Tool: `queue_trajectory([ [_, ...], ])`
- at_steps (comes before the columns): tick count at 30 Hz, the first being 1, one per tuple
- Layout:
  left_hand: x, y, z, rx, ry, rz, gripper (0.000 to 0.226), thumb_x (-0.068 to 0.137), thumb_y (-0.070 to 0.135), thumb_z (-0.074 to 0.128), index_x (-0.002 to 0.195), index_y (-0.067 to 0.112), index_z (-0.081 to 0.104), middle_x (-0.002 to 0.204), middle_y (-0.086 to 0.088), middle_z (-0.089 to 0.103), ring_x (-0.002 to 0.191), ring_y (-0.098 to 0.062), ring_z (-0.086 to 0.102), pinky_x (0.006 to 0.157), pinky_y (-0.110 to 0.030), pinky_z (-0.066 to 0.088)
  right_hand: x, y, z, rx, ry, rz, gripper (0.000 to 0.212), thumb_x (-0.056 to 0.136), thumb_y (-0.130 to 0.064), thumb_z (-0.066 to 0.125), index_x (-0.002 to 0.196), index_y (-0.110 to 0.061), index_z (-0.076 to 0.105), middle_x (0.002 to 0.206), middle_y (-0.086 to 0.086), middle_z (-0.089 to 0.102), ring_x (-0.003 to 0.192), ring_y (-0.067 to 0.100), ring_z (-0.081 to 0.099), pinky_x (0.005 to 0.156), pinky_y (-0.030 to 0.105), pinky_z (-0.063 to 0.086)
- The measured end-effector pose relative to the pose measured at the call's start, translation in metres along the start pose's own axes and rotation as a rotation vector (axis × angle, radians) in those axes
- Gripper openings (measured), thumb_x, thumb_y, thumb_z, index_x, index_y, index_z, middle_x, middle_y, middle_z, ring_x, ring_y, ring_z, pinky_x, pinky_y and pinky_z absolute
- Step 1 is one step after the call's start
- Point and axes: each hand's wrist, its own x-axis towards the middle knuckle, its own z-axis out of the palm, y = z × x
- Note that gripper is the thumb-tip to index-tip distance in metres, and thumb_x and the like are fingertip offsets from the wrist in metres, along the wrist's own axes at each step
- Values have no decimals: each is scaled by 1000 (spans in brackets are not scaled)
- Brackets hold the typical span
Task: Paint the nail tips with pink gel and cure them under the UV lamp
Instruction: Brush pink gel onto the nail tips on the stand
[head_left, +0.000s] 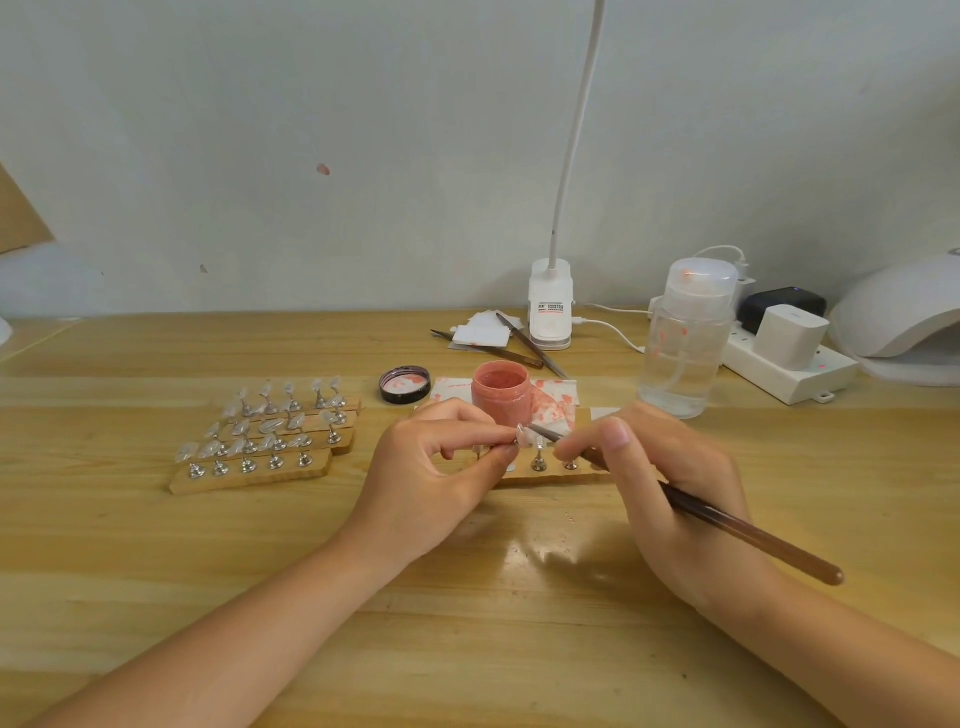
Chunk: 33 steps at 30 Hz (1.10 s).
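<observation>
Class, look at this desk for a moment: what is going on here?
A person is painting a small clear nail tip. The left hand pinches it on its stand while the right hand holds a long brown brush to it. The open jar of pink gel stands just behind; the white UV lamp waits at far right.

Hands: two (436, 467) (670, 478)
Wooden strips: five (249, 475)
Pink jars: one (502, 392)
Jar lids: one (404, 384)
Clear bottles: one (685, 338)
Brushes: one (748, 535)
</observation>
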Motion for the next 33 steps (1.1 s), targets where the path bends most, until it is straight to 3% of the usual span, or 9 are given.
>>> queue_trajectory([
  [6,0,-1,0,-1,1,12,16,73,5,72,86,15,74,75,5,64,74,2,53,64,-6,33,-4,0,-3,106,-7,37,56,96,-44,31,70,-14,69,68,-10,65,68,5,61,63,22,47],
  [11,1,-2,1,31,4,36,20,73,5,72,87,18,73,74,8,63,74,-1,53,63,-7,33,0,-1,0,5,-32,41,42,94,-40,35,78,-21,69,74,-15,64,73,5,61,66,23,46],
  [14,1,-2,1,29,3,39,17,74,7,72,87,18,73,75,10,62,75,0,53,64,-6,33,-3,-1,-3,112,-50,76,50,94,-45,33,71,-19,69,68,-12,64,68,3,61,63,17,45],
  [19,1,-1,1,34,12,48,16,74,15,69,88,23,72,74,13,61,74,-1,52,63,-8,33,-1,-1,0,33,-15,45,48,95,-41,33,77,-15,69,75,-11,66,75,9,62,67,32,49],
  [24,1,-2,1,40,6,45,20,74,9,71,90,20,72,76,9,63,75,1,53,64,-7,33,-4,-1,-2,118,-33,77,51,95,-46,32,70,-20,68,67,-10,65,67,4,61,62,19,47],
  [28,1,0,1,26,8,48,17,73,18,68,90,19,72,74,8,63,74,0,53,63,-7,33,-2,-1,0,20,-7,24,49,96,-40,33,74,-14,69,72,-11,64,72,7,61,66,29,47],
  [33,0,0,0,34,-2,24,18,73,3,72,86,15,74,74,7,63,74,1,53,65,-6,34,-4,0,-2,62,-34,71,53,95,-46,32,72,-16,70,69,-10,64,68,7,61,61,29,48],
])
